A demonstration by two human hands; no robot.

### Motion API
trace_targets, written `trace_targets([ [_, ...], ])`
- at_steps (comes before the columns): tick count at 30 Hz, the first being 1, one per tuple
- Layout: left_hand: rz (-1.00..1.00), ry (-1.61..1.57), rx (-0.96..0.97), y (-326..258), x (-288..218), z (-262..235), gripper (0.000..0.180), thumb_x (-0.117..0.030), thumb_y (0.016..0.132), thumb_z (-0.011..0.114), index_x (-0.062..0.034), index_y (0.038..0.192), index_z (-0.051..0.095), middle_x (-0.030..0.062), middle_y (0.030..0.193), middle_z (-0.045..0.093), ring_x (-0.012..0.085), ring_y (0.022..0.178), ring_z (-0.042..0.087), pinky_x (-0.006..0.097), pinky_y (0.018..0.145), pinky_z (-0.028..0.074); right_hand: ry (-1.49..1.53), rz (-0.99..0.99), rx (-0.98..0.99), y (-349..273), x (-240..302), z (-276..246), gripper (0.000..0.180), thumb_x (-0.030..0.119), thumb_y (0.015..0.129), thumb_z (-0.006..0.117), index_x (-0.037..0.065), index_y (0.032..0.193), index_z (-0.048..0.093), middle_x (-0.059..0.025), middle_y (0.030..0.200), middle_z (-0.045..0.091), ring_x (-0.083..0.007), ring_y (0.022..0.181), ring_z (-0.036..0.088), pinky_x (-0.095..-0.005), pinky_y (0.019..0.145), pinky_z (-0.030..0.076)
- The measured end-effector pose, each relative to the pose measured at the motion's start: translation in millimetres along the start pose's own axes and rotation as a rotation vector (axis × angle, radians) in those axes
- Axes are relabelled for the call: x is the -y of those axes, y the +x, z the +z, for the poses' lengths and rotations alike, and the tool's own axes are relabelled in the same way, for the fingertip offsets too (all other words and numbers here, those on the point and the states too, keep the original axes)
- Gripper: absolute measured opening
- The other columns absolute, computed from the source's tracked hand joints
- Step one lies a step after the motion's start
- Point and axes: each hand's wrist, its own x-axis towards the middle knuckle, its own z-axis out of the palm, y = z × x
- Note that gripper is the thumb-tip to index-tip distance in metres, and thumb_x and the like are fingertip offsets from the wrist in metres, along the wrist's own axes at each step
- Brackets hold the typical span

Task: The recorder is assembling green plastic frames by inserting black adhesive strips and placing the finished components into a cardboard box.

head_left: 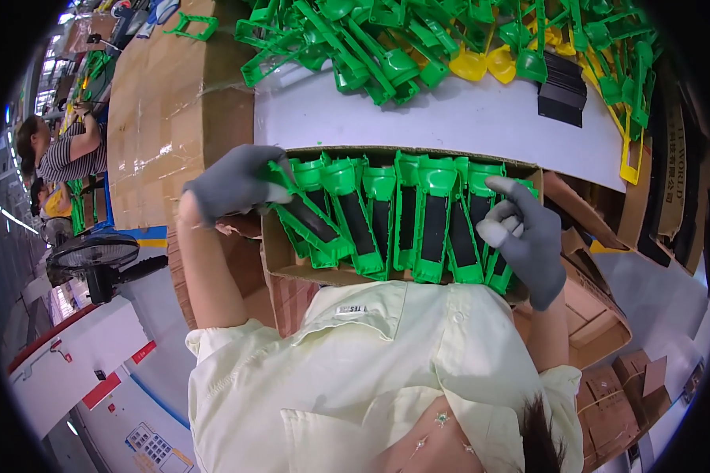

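A cardboard box (271, 251) in front of me holds a row of several green plastic frames (433, 225), each with a black strip along its middle. At the row's left end, my left hand (241, 183) in a grey glove is closed on the top of one tilted green frame (311, 218). My right hand (526, 240), gloved the same way, hovers at the row's right end. Its index finger reaches out over the frames there while the other fingers bend, apart from the index; I see nothing held in it.
Beyond the box, a white table (442, 126) bears a heap of green parts (363, 55), yellow parts (469, 65) and a stack of black strips (562, 91). A large carton (154, 118) stands left, near a black fan (95, 256). Another person (71, 150) works far left. Open cartons (599, 331) lie right.
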Motion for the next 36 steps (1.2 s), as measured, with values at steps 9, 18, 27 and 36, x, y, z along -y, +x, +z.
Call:
trace_targets([
  [9,0.430,0.601,-0.927,81.6,-40.9,-48.9,0.060,-0.031,0.070,0.073,-0.0104,0.123,0.052,0.0146,0.108,0.064,0.0337,0.097,0.061,0.040,0.082,0.047,-0.055,0.048,-0.217,27.0,-13.1,-38.0,0.035,0.015,0.075,0.067,0.008,0.109,0.063,0.0034,0.073,0.055,-0.0027,0.062,0.043,-0.0173,0.057,0.037],
  [18,0.447,0.678,-0.982,129.6,-56.7,-59.6,0.088,-0.019,0.068,0.071,-0.0237,0.142,0.024,0.0152,0.103,0.064,0.0358,0.093,0.061,0.043,0.076,0.048,-0.527,-0.197,-0.418,101.5,-65.6,-106.1,0.028,0.017,0.078,0.068,0.010,0.104,0.064,-0.0003,0.092,0.060,-0.0091,0.065,0.053,-0.0228,0.063,0.045],
  [27,0.189,0.992,-0.774,83.4,-53.1,-52.9,0.106,-0.015,0.065,0.072,-0.0364,0.145,0.005,0.0195,0.083,0.064,0.0391,0.077,0.062,0.046,0.065,0.047,-0.922,-0.401,-0.133,134.7,-67.4,-104.4,0.034,0.018,0.072,0.068,0.012,0.104,0.059,-0.0046,0.098,0.061,-0.0177,0.079,0.061,-0.0309,0.071,0.048],
  [36,0.352,0.866,-0.523,80.4,-48.2,-49.1,0.110,-0.016,0.064,0.077,-0.0315,0.146,0.004,0.0195,0.078,0.063,0.0399,0.076,0.061,0.044,0.070,0.047,-0.701,-0.068,-0.024,119.1,-46.1,-93.6,0.024,0.024,0.072,0.069,0.005,0.086,0.063,-0.0061,0.068,0.056,-0.0173,0.065,0.053,-0.0304,0.061,0.042],
])
